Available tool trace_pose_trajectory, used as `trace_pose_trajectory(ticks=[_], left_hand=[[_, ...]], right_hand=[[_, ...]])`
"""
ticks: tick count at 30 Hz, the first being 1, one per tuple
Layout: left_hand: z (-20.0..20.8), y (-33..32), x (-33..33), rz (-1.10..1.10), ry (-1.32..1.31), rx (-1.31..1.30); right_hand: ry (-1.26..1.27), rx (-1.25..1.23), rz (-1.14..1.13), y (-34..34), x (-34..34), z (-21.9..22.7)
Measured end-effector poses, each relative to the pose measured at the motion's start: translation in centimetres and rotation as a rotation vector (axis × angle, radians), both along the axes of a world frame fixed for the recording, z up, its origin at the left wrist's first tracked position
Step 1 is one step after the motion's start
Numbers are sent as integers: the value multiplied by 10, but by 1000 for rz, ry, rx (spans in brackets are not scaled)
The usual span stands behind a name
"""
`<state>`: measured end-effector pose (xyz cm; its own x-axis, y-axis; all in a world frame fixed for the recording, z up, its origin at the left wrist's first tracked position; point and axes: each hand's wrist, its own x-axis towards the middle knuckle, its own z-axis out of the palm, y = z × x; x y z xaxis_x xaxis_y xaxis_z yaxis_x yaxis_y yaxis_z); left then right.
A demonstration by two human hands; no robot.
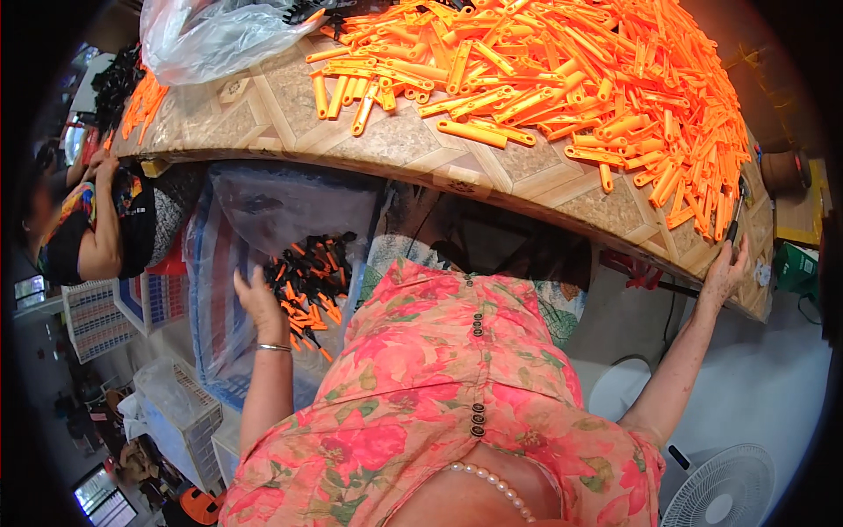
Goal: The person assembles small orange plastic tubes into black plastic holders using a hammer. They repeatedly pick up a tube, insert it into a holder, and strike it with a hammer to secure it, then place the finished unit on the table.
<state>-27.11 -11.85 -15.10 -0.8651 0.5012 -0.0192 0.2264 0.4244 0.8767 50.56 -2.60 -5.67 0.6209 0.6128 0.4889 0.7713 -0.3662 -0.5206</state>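
Grip, left hand [261, 307]: fingers apart, nothing held, over plastic-lined blue basket [230, 388] containing black and orange pieces [312, 274]. Right hand [724, 270]: fingertips at slim dark tool [732, 230], worktop [378, 145] edge; cannot tell whether clamped. Orange handles [632, 88] heaped on worktop.

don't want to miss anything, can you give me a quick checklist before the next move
1. Left hand empty: ok, no piece shows in its spread fingers.
2. Right hand free of the dark slim object: cannot tell, the fingers meet its end but the grip is unclear.
3. Orange parts laid in order on the table: not ok, they lie in a loose heap.
4. Plastic-lined blue container open at the top: ok, pieces show inside.
5. Those pieces sorted by colour: not ok, black and orange are mixed.
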Motion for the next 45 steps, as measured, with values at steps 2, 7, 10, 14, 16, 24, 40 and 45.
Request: trace_pose_trajectory(ticks=[2, 7, 10, 14, 16, 24, 40, 45], left_hand=[[53, 33, 66, -399, 133, 134], [127, 119, 175, -937, 427, 375], [145, 160, 214, -1093, 567, 507], [147, 188, 242, -1113, 746, 476], [145, 195, 244, -1112, 786, 410], [141, 207, 249, -1127, 772, 404], [176, 208, 278, -1385, 313, 556], [188, 243, 295, -1502, 208, 528]], right_hand=[[-32, 16, 13, 0, -2, -1], [-176, -54, -65, 1, -5, -2], [-284, -84, -86, 0, -8, 0], [-347, -69, -53, 1, -5, -3], [-329, -59, -43, 0, -4, -5], [-461, 159, 23, -4, -54, 24], [-554, 48, 1026, 81, -309, 92], [-316, 69, 963, 72, -292, 74]])
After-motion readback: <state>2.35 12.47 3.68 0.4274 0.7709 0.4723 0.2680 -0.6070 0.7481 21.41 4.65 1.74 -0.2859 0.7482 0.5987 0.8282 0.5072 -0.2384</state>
